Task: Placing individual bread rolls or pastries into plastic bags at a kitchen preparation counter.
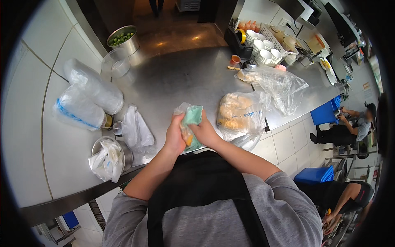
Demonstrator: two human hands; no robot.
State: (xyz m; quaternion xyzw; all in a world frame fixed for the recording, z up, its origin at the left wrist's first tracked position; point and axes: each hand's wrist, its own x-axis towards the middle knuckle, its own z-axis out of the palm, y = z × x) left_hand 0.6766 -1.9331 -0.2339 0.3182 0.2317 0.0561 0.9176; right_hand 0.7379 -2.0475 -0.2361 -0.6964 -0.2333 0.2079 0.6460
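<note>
Close in front of my apron, both hands are together at the counter's near edge. My left hand (174,131) grips a small clear plastic bag (184,108) with something orange low inside it. A pale green cloth (194,115) is bunched in my right hand (206,129), pressed against the bag; my fingers hide part of both. To the right of my right hand, a larger clear plastic bag (239,111) full of pale orange pieces sits on the steel counter (172,77).
At left stand rolls of plastic bags (92,86), folded bags (137,128) and a metal pot stuffed with plastic (128,154). Farther back are a pot of limes (123,38) and a clear container (118,63). White cups (265,57) are stacked at right. Two co-workers (355,126) are beyond.
</note>
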